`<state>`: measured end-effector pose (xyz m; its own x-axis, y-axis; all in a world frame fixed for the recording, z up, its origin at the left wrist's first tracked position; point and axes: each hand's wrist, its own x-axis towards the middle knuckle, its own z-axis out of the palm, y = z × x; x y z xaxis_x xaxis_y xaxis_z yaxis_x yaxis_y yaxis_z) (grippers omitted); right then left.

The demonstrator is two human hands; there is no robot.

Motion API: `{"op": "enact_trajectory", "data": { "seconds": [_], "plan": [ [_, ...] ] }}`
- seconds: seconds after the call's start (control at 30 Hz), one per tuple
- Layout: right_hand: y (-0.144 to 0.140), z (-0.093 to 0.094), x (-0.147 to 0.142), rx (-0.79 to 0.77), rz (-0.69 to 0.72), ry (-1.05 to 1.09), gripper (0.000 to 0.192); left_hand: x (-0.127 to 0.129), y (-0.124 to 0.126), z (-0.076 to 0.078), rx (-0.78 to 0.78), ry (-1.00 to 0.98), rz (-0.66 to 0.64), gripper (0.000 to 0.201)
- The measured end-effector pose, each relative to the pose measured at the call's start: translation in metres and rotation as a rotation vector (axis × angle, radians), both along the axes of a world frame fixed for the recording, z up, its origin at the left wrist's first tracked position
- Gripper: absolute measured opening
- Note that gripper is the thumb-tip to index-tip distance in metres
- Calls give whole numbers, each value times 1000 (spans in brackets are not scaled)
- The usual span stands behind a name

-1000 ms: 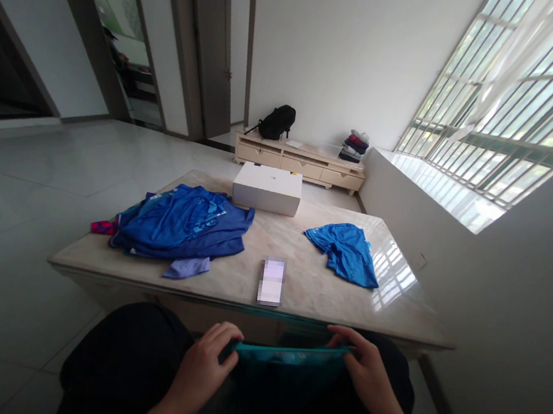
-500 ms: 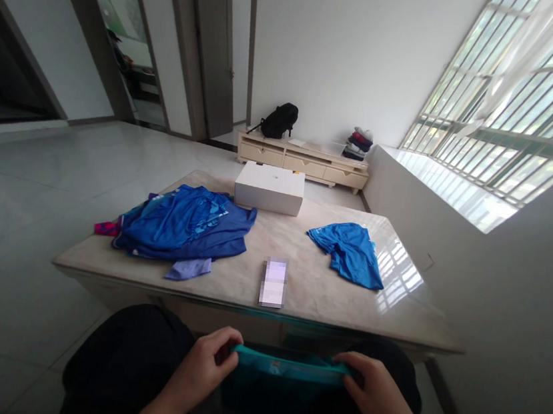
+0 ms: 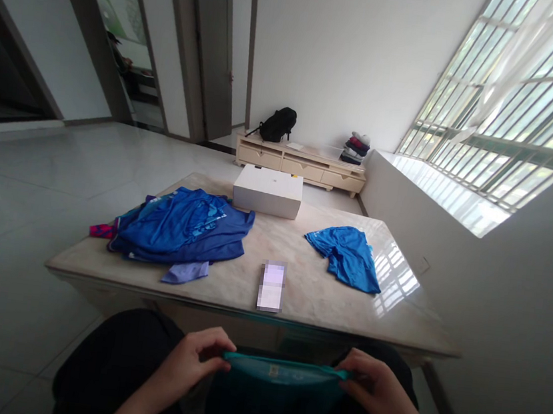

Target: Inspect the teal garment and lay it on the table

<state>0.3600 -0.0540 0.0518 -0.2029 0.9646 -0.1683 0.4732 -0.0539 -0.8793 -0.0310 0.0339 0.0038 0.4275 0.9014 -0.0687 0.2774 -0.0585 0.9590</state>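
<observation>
Between my knees, a teal garment (image 3: 278, 395) hangs from its stretched top edge, where a small label shows; its lower part is dark and hard to make out. My left hand (image 3: 200, 355) pinches one end of that edge, and my right hand (image 3: 369, 379) pinches the other. Just beyond them is the tabletop (image 3: 225, 298), with a phone-like thing with a blurred-out face (image 3: 271, 287) near its front edge. Blue shorts (image 3: 348, 256) lie on the right of the table. A pile of blue clothes (image 3: 178, 228) covers its left.
A white box (image 3: 268, 192) sits at the table's far side. Behind it, a low cabinet (image 3: 306, 168) carries a black backpack (image 3: 277, 124) and a stack of folded clothes (image 3: 355, 148). My dark-clothed knees flank the garment. A wall and barred window (image 3: 510, 108) are on the right.
My hands have drawn slightly apart, the left one shifting leftward. The teal garment's top edge is now straighter, with more of the fabric below it visible. The view has shifted a little.
</observation>
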Motion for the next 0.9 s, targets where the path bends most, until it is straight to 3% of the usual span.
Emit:
{"op": "enact_trajectory", "data": {
  "seconds": [0.07,0.17,0.33,0.5,0.67,0.73,0.9],
  "plan": [
    [3,-5,-3,54,-32,-138,22,2,-1,-3,89,46,16,6],
    [6,-11,-8,81,-86,-254,25,2,-2,-9,189,94,71,22],
    [7,-12,-18,251,-88,-185,24,1,-1,-17,357,33,94,31],
    [8,-17,-23,364,-136,-231,24,6,-8,-20,225,88,114,31],
    [10,-28,-33,307,-271,-386,23,19,-15,-28,124,90,188,32],
    [8,-36,-47,197,-324,-268,27,25,-15,-31,42,14,204,35],
    [1,-66,-102,-105,-334,417,47,43,-17,-34,-229,-266,215,47]
  ]
}}
